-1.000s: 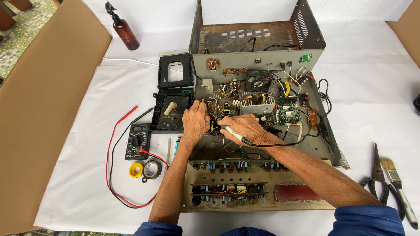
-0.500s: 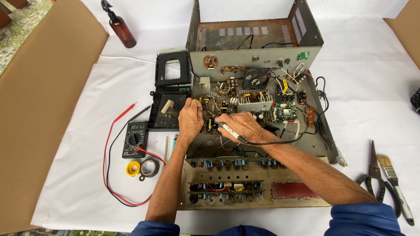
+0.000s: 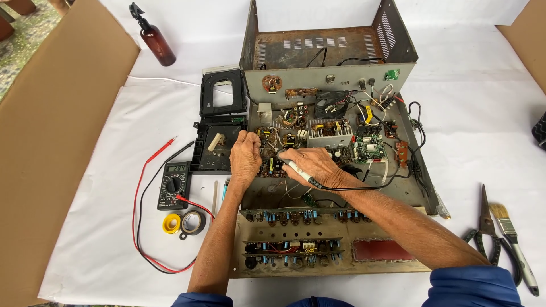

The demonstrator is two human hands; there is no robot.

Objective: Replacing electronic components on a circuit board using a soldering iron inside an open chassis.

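An opened metal amplifier chassis [image 3: 341, 74] lies on a white sheet, its circuit boards and wiring exposed. My right hand [image 3: 315, 165] is closed around a white pen-shaped soldering iron [image 3: 300, 173] whose black cord runs off to the right; its tip points at a brown circuit board [image 3: 272, 149] left of centre. My left hand [image 3: 245, 156] rests on that same board's left edge, its fingers pressing down next to the tip. The spot under both hands is hidden.
A black multimeter [image 3: 173, 185] with red and black leads lies to the left, beside two tape rolls [image 3: 185, 223]. A brown spray bottle [image 3: 153, 38] stands far left. Scissors [image 3: 484, 227] and a paintbrush [image 3: 512, 241] lie right. A detached black frame [image 3: 219, 122] sits beside the chassis. Cardboard [image 3: 51, 148] borders the left.
Both hands stay on the same board with barely any shift; only the camera view has drifted slightly.
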